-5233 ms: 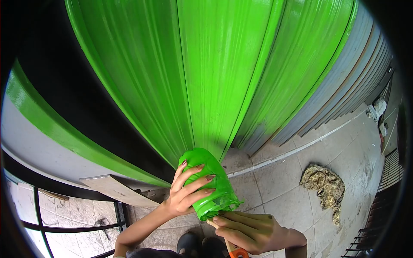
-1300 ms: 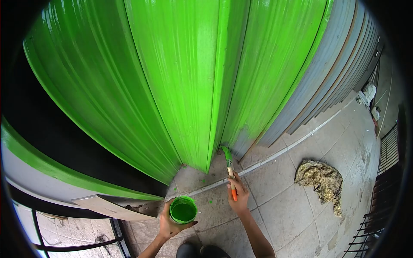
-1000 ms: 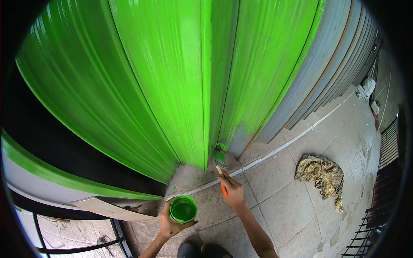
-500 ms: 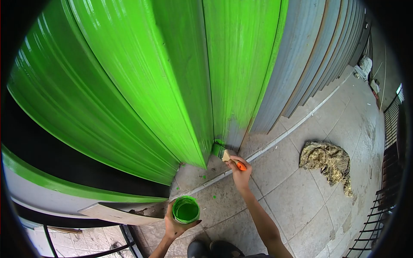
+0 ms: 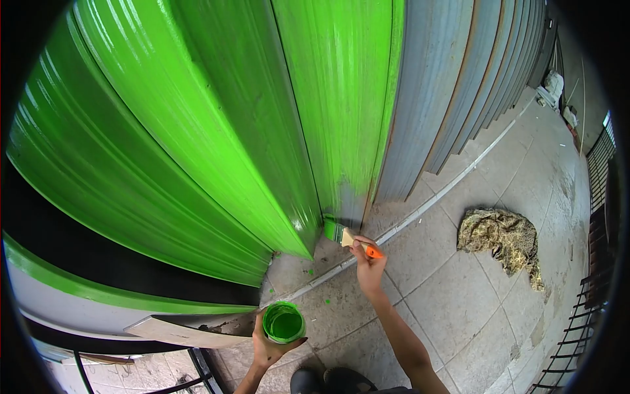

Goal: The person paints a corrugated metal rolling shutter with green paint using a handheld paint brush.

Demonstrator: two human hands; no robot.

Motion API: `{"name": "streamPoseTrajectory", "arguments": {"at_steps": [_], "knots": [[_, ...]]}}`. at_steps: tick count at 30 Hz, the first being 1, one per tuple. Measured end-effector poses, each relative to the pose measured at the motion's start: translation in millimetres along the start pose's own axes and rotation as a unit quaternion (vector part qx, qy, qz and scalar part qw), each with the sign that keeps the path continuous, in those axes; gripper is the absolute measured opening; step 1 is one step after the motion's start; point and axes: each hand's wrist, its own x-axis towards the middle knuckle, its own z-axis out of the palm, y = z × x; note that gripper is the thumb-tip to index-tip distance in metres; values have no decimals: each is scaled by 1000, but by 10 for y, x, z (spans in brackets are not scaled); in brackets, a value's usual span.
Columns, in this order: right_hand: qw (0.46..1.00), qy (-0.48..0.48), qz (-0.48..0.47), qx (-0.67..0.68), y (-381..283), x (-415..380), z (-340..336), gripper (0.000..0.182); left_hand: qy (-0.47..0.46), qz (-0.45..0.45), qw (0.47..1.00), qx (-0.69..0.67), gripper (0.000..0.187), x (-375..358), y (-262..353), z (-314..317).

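Observation:
My right hand (image 5: 370,257) is closed around the handle of a paintbrush (image 5: 348,238), orange at its end. The green-coated bristles meet the lower edge of a corrugated metal panel (image 5: 341,118), close to a fold. Most of this panel is bright green, with a grey patch low down near the brush. Lower in the view, my left hand (image 5: 270,347) is wrapped around an open container of green paint (image 5: 284,322), held upright above the floor. Its inner wall is smeared with paint.
Unpainted grey corrugated metal (image 5: 436,98) continues to the right. A crumpled patterned cloth (image 5: 500,240) lies on the tiled floor (image 5: 453,308), which has green drips near the panel. Dark metal bars (image 5: 564,345) stand at right. My boots (image 5: 328,379) show at the bottom.
The view has shifted slightly, so the panels appear further left. The brush has turned a little, its bristles still at the panel's bottom edge. The paint container stays in place.

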Motion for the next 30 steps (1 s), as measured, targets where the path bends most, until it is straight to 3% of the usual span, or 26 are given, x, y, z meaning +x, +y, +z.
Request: {"name": "streamPoseTrajectory", "arguments": {"at_steps": [3, 6, 9, 13, 17, 21, 25, 28, 30], "knots": [[993, -25, -53, -106, 113, 33, 105, 21, -12, -17, 1000, 1, 87, 10, 31, 8], [997, -36, -46, -53, 45, 82, 239, 21, -14, -19, 1000, 1, 86, 5, 27, 5], [996, 34, -25, 79, -142, 70, 227, 18, -6, -8, 1000, -5, 87, -5, 6, 1], [994, 12, -78, -75, 38, 42, 206, 19, -10, 1, 1000, 11, 91, 1, -9, 18], [996, 7, -72, -52, -109, 140, 416, 13, -14, -2, 1000, 17, 91, 1, -30, 26], [990, 13, -76, 121, -631, 135, 438, 15, -13, -6, 1000, 2, 90, 2, 36, 33], [992, 58, -88, 74, -584, -31, 286, 14, -6, 5, 1000, 0, 90, -4, -43, 29], [997, 35, -61, -21, -180, -100, 243, 13, -15, -1, 1000, -5, 88, 16, 25, 19], [997, 28, -67, -13, -95, -44, 383, 13, -22, -6, 1000, -3, 87, 27, 57, 25]]}}
